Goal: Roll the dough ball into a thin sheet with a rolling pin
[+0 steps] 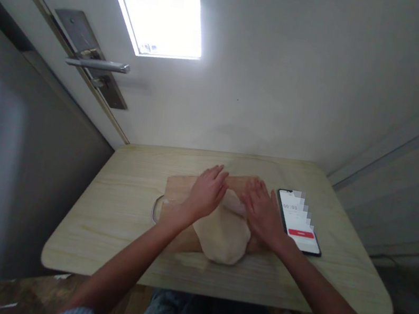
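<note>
Head view: your left hand [207,193], right hand [262,211] flat, fingers extended, flanking dough [222,237], likely steadying it over board [178,185].

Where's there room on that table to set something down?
Bare tabletop lies left of the wooden board's metal handle and right of the phone. The middle's crowded: left hand, right hand and pale dough cover much of the board.
</note>
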Demonstrator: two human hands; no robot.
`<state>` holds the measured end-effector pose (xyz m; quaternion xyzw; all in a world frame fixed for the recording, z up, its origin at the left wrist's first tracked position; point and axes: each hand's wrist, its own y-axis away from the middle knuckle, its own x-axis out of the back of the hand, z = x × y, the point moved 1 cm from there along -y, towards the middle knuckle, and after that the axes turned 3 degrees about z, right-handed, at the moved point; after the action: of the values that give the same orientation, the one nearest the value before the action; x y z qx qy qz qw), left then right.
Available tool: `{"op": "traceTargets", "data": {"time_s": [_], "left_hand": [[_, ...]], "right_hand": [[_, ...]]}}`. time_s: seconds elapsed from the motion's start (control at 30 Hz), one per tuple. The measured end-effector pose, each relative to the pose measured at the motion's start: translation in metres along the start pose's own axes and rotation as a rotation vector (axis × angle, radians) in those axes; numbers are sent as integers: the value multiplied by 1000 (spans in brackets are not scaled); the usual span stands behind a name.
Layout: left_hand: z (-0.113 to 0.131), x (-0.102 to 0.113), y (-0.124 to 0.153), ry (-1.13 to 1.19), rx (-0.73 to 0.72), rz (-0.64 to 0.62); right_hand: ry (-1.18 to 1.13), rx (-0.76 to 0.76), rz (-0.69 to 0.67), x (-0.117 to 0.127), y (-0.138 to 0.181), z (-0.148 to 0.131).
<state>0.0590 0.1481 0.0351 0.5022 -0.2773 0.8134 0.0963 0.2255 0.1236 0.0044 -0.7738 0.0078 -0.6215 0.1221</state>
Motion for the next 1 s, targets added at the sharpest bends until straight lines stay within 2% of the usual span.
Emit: {"op": "traceTargets", "data": {"time_s": [0.1,0.2,0.3,0.5,0.63,0.73,0.9,1.0], "left_hand": [[-4,-11,-1,-244,12,-103],[1,-19,13,-326,8,-97],[2,-23,15,-338,50,-82],[-16,-37,-35,-315,87,-111],[-22,-42,-57,-310,138,-201],[-18,-38,-43,-326,143,-217],[-6,-23,10,-350,65,-146],[-5,-22,17,-342,52,-134]], "right_hand": [[70,-16,-60,1,18,0],[95,3,-54,-2,25,-4],[110,19,-45,-5,16,-4],[108,-66,-77,-8,-26,11],[98,-135,-89,-6,-38,15],[92,-104,-75,-3,-26,9],[77,68,-61,-2,12,-9],[83,84,-59,-1,15,-11]]}}
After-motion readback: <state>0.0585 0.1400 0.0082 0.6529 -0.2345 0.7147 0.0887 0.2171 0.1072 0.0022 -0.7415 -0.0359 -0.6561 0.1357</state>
